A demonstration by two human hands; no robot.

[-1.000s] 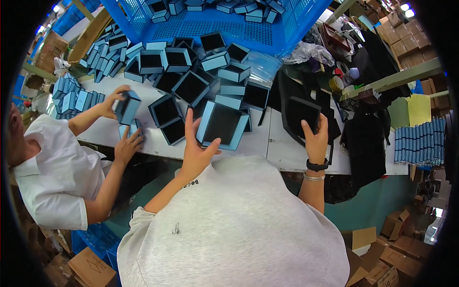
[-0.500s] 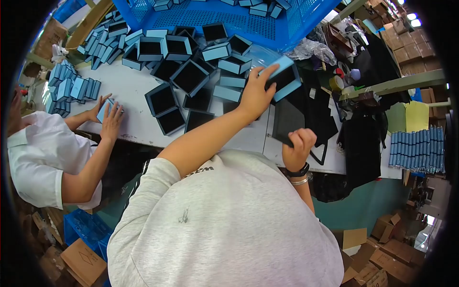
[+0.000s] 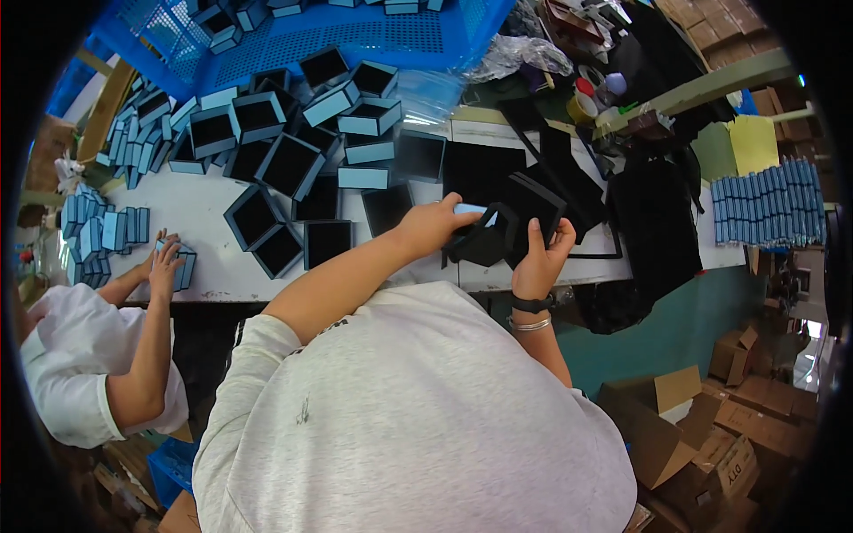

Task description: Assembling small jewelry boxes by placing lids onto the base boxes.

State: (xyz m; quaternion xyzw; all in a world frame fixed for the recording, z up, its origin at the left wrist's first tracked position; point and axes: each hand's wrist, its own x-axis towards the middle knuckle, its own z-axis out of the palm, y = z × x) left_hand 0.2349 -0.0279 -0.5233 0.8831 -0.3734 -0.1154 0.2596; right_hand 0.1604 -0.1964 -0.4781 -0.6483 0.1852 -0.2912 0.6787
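Just in front of me, my left hand (image 3: 429, 225) is closed on a small light-blue open box (image 3: 469, 210), most of which is hidden behind black material. A bent black liner piece (image 3: 530, 202), foam or felt by its look, stands between my two hands, against the box. My right hand (image 3: 540, 259) pinches its right side between thumb and fingers. To the left lie several light-blue boxes with black insides, among them an open box (image 3: 290, 166). Flat black sheets (image 3: 484, 164) lie on the table beyond my hands.
A blue perforated crate (image 3: 346, 40) with more boxes stands at the back. At the left a co-worker's hands (image 3: 165, 259) hold a blue box near stacked boxes. Tape rolls (image 3: 582, 107), crumpled clear plastic (image 3: 520, 58) and wrapped blue stacks (image 3: 769, 204) sit to the right.
My left hand has brought the blue box down and nearer to my right hand. The black piece has been raised and bent against the box. The view has shifted to the right.
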